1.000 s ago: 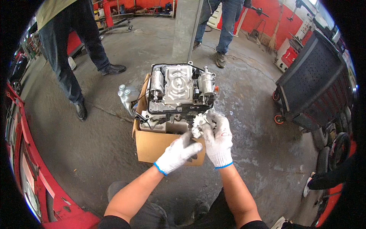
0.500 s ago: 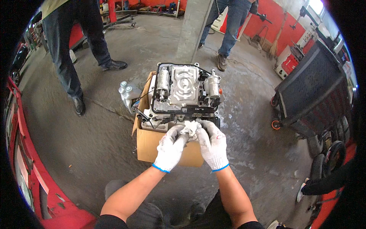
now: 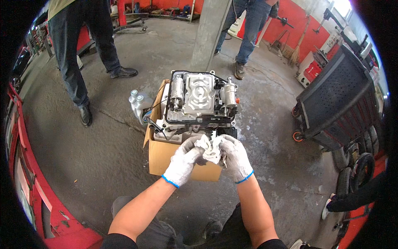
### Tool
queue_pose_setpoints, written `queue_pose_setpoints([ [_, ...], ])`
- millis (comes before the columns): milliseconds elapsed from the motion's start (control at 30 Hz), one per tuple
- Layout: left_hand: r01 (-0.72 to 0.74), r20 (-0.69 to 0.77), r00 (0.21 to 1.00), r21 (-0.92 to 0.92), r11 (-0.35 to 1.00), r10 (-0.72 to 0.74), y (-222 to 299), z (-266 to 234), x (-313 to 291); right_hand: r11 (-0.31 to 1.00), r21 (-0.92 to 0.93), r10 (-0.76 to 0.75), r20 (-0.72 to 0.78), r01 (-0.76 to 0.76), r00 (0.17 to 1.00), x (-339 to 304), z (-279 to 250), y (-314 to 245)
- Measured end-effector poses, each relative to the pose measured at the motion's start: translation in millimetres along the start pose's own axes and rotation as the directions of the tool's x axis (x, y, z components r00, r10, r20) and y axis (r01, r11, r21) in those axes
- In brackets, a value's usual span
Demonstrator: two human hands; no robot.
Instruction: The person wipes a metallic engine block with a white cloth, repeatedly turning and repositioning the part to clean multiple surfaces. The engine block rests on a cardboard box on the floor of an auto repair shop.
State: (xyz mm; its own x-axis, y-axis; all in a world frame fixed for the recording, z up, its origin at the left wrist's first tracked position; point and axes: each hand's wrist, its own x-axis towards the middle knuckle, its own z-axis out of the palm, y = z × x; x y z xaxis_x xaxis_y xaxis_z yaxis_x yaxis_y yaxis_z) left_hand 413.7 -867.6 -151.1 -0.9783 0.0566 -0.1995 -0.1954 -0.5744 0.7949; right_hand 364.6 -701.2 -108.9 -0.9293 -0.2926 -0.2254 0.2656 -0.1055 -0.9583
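Observation:
Between my two white-gloved hands is a crumpled white paper towel or cloth (image 3: 212, 150) with dark smudges. My left hand (image 3: 182, 161) pinches its left side, and my right hand (image 3: 236, 157) grips its right side. Both gloves have blue cuffs and greyed fingers. Just beyond my hands stands a metal transmission control unit (image 3: 200, 94), its stamped silver plate face up with a silver cylinder on each side. It rests on an open cardboard box (image 3: 174, 159) that holds pale packing. A black cable with a plug (image 3: 156, 124) hangs at its left.
Grey bottles (image 3: 139, 104) stand left of the box. A grey post (image 3: 209, 37) rises behind it. One person (image 3: 78, 54) stands at far left, another (image 3: 248, 37) beyond the post. At right are a black wheeled cart (image 3: 336, 95) and tyres (image 3: 361, 170); a red frame (image 3: 41, 199) lies left.
The crumpled towel is spread wider between my hands, which have moved slightly apart. My right hand has turned and shifted a little right and nearer me.

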Motion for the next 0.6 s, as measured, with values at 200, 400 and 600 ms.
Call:
queue_pose_setpoints([
  [200, -0.056, 0.071, 0.996, -0.093, 0.994, 0.062, -4, -4, 3, 0.989, -0.135, -0.068, -0.076, 0.057, 0.995, 0, 10, 4],
  [400, 0.107, 0.162, 0.983, -0.115, 0.988, -0.088, -8, -4, 7, 0.862, -0.491, -0.183, -0.061, 0.13, 0.981, -1, -2, 16],
  [600, 0.111, 0.114, 0.989, -0.151, 0.982, -0.094, -15, -7, 12, 0.699, -0.686, -0.371, -0.103, 0.204, 0.923, -2, 1, 20],
])
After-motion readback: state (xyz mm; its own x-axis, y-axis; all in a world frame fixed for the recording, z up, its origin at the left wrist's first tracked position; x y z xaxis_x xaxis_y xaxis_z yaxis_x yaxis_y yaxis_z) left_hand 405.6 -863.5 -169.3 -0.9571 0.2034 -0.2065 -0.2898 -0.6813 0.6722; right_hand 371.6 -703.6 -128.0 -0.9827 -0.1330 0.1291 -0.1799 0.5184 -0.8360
